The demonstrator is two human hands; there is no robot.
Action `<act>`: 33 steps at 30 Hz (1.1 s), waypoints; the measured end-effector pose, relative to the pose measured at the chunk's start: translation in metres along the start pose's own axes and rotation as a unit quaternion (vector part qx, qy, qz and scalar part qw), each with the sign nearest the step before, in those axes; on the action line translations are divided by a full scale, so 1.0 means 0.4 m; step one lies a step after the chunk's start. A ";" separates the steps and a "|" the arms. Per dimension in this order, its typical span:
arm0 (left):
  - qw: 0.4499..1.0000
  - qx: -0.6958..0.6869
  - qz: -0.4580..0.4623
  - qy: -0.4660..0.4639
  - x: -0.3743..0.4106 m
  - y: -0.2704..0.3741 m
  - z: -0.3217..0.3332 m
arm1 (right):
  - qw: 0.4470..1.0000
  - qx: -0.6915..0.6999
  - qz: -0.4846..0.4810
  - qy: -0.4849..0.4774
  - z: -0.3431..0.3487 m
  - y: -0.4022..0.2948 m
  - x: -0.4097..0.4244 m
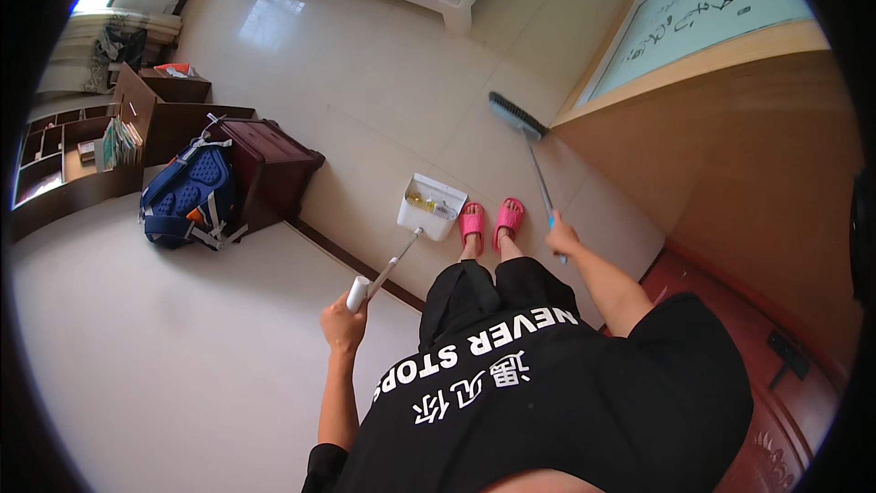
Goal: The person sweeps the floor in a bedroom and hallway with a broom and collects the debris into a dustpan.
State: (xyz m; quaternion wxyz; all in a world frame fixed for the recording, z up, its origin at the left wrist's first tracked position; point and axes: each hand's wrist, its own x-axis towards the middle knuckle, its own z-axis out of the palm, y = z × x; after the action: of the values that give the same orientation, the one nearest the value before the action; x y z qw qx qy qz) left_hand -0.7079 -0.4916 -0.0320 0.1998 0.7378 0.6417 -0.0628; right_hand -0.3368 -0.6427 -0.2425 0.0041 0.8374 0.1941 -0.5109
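Note:
My left hand (pixel 343 326) grips the white handle (pixel 357 294) of a long-handled dustpan. Its white pan (pixel 428 219) rests on the tiled floor beside my left foot, with some yellowish debris and a comb-like row of teeth inside. In my right hand (pixel 562 238) is the grey pole (pixel 540 178) of a broom, held around a blue section. The broom head (pixel 517 115), with dark bristles, is on the floor beyond my feet, one end close to the corner of the wood-coloured panel. Pink slippers (pixel 508 222) are on my feet.
A dark red wooden cabinet (pixel 274 157) and a blue backpack (pixel 191 198) stand on the left, near shelves with books (pixel 122 144). A white bed frame (pixel 457 14) is at the far side. The wooden panel (pixel 739 130) and a red door (pixel 739 329) flank my right.

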 end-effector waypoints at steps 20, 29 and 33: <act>0.982 -0.009 -0.188 -0.007 -0.082 -0.035 0.057 | 0.910 -0.297 -0.286 -0.040 -0.080 -0.585 0.098; 0.979 -0.021 -0.202 0.035 -0.063 -0.003 0.055 | 0.902 -0.328 -0.281 -0.028 0.083 -0.298 0.138; 0.979 -0.043 -0.182 0.077 -0.069 0.024 0.044 | 0.926 -0.304 -0.215 -0.062 0.021 0.026 0.015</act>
State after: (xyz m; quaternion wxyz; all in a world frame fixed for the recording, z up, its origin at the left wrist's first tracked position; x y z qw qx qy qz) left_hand -0.7003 -0.5245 -0.0363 0.1666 0.6018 0.7809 -0.0133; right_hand -0.3380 -0.6521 -0.2538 0.1603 0.7008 0.5149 -0.4670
